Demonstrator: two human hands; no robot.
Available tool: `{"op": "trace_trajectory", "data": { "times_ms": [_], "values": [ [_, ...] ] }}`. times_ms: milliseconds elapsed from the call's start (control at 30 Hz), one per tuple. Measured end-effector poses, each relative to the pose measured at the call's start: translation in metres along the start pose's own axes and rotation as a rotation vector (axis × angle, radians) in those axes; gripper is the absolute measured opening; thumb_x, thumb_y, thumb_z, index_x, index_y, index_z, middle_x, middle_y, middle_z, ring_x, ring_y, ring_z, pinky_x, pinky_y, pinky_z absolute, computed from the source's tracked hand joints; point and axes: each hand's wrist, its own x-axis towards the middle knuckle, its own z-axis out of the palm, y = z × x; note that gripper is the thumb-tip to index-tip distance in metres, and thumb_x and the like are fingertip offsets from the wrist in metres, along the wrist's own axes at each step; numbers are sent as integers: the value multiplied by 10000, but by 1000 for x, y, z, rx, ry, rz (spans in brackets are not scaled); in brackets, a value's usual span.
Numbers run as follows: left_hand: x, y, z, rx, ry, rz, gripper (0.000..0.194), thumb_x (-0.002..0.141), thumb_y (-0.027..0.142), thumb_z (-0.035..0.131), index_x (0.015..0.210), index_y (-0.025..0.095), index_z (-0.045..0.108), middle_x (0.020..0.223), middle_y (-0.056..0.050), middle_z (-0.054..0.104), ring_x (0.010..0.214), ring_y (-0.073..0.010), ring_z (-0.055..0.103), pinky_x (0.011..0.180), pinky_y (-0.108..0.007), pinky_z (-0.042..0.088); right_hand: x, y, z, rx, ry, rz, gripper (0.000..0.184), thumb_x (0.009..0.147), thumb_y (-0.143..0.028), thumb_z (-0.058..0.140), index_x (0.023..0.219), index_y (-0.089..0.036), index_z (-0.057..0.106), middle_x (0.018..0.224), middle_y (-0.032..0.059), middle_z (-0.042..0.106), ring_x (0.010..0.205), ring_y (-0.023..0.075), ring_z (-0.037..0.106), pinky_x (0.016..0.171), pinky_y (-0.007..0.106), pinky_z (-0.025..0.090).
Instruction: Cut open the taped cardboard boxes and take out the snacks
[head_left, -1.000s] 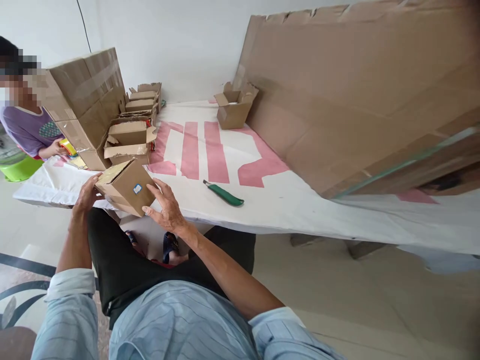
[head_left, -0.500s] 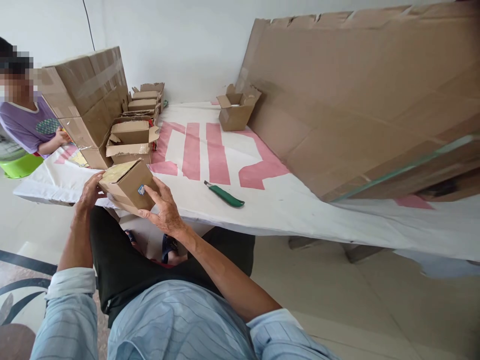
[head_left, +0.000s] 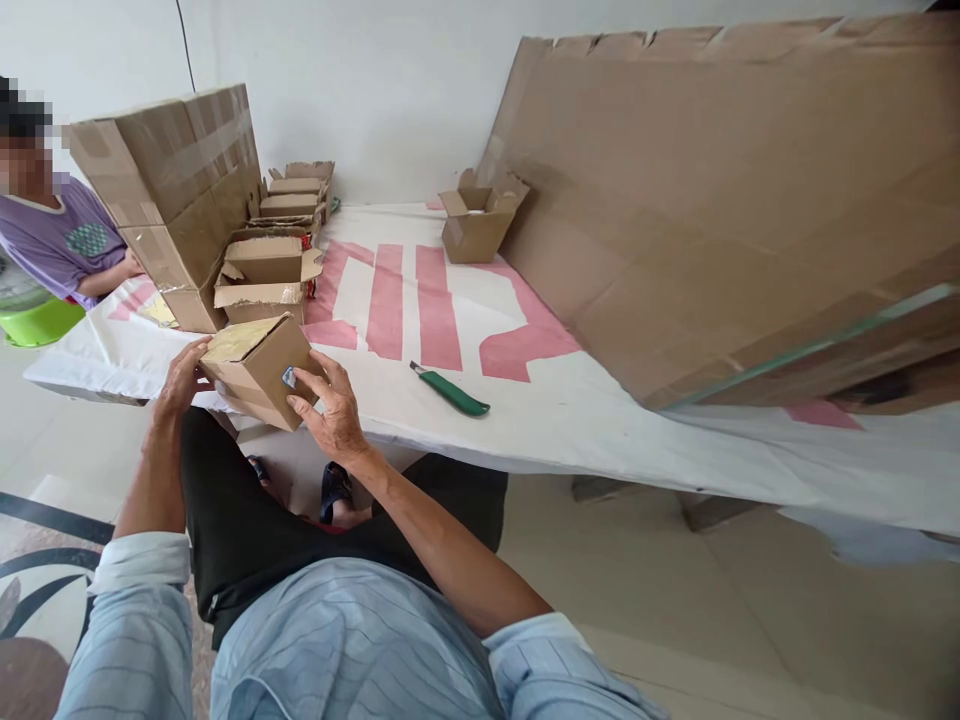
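A closed cardboard box is held tilted over the table's near edge, between my two hands. My left hand grips its left end, with part of the fingers hidden behind it. My right hand holds the opposite end, its fingers and thumb against the face with a small blue-and-white sticker. One fingertip touches the sticker's edge. To the right of my right hand, a green utility knife lies on the white cloth, its blade end pointing up and left.
Several open cartons line up beside a stack of taped boxes at the left. Another open carton stands against a large cardboard box. Pink patches mark the tablecloth. A person in purple is at far left.
My right fingers have moved over the face onto the sticker's edge. The box has turned slightly within my hands. The other person's yellow tape roll has gone out of sight behind the stack.
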Motion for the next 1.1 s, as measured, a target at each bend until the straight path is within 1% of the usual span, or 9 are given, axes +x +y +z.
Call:
{"op": "trace_trajectory", "data": {
  "times_ms": [133,267,400,600,767,867,967,1033,1100],
  "values": [
    [0,-1,1,7,0,5,853,755,735,848,1453,246,810,1323,-142,788,895,-250,708,659,-333,636,4,0,3,3,53,9,309,1083,-334,840,1385,-331,902,1636,137,723,1520,362,673,1265,591,636],
    [-2,0,2,14,1,10,868,752,739,849,1463,243,805,1296,-130,785,863,-232,692,651,-326,628,4,0,4,1,104,-26,250,1116,-349,795,1324,-296,924,1577,157,765,1464,348,715,1239,567,652],
    [-5,4,4,28,0,11,889,755,739,847,1487,235,799,1282,-127,784,857,-225,688,661,-329,633,2,3,5,-5,118,-26,266,1153,-373,731,1309,-289,930,1575,163,770,1456,346,727,1247,571,640],
    [-10,8,7,33,9,16,867,751,723,860,1467,238,805,1255,-121,789,891,-243,712,701,-339,645,-4,10,5,-1,82,15,273,1164,-383,706,1289,-306,936,1575,172,762,1476,376,718,1272,616,601],
    [-11,10,9,60,13,20,851,760,717,860,1466,247,803,1250,-118,778,927,-269,730,756,-386,666,-8,10,1,60,163,-3,355,1206,-428,598,1235,-271,915,1477,169,802,1376,322,763,1207,536,642],
    [-13,11,11,84,24,24,847,768,720,854,1473,253,809,1259,-119,775,926,-269,716,739,-373,655,-8,5,-5,123,191,52,373,1201,-460,577,1166,-263,892,1384,157,828,1294,300,789,1160,508,659],
    [-18,13,15,115,43,59,816,798,716,844,1474,259,824,1356,-132,770,988,-276,712,710,-330,635,-8,0,-11,259,244,120,357,1165,-503,625,1084,-246,860,1298,146,855,1238,293,808,1141,490,665],
    [-23,15,18,153,51,100,778,840,702,829,1481,260,830,1438,-138,764,1071,-296,718,701,-308,628,-9,-2,-15,359,268,208,378,1141,-556,648,1079,-240,846,1243,135,874,1183,288,823,1116,476,678],
    [-28,16,22,196,50,135,751,872,678,822,1492,254,830,1462,-137,769,1131,-317,722,701,-305,626,-10,-1,-18,447,277,333,434,1112,-638,659,1087,-242,834,1161,120,886,1120,289,839,1078,472,701]
  ]
}}
